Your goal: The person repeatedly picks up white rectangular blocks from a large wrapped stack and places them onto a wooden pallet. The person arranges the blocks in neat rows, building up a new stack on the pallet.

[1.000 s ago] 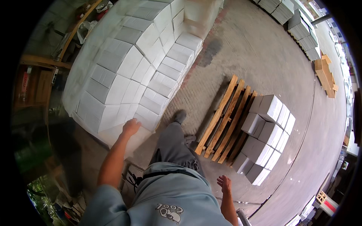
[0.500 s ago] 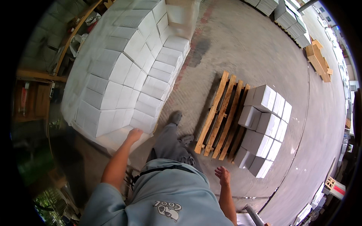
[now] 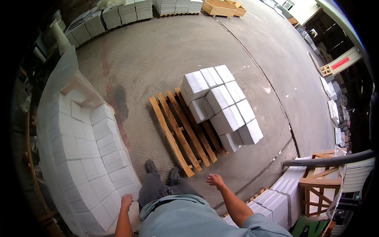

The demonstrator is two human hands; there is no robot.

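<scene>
My left hand [image 3: 126, 201] hangs low beside the big stack of white cartons [image 3: 81, 170] on the left. Its fingers are curled in, and nothing shows in them. My right hand [image 3: 215, 180] is held out in front with its fingers apart, holding nothing. Ahead of my feet lies a wooden pallet [image 3: 184, 132] whose left slats are bare. White cartons [image 3: 227, 98] stand in uneven layers on its right part, lower at the near end and midway along the left side. Neither hand touches the cartons on the pallet.
Clear plastic film [image 3: 65, 75] wraps part of the left stack. More wrapped cartons [image 3: 272, 203], a wooden crate [image 3: 321, 182] and a dark pole [image 3: 329, 160] are at the near right. Along the far edge stand stacks of pale sheets [image 3: 126, 14] and wooden boxes [image 3: 222, 7].
My view has turned to the right, bringing the pallet to the middle. My left hand has come away from the left stack's near end; my right hand has swung forward toward the pallet.
</scene>
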